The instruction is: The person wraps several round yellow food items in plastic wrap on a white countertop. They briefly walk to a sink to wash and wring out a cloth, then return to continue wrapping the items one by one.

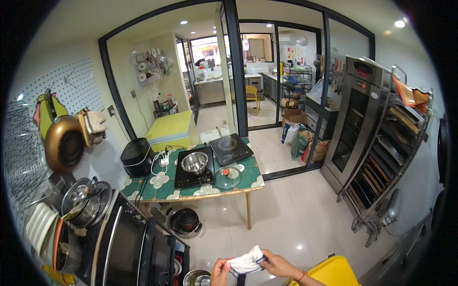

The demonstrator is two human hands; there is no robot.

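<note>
A white cloth [246,262] with a dark edge is stretched between my two hands at the bottom of the view. My left hand [219,272] pinches its left end between thumb and fingers. Its right end is in the grip of my right hand [278,265], which has a red cord on the wrist. Below my right forearm is a yellow plastic lid or bin [332,273]. Metal bowls [197,278] stand low to the left of my left hand, partly cut off by the frame.
Ahead stands a table with a green patterned cloth [168,195], bearing induction cookers [230,147], a steel bowl [195,162], a glass lid [228,178] and a black rice cooker [137,157]. Ovens [125,243] line the left; a tray rack [390,153] stands right. A pot [184,220] sits beneath the table.
</note>
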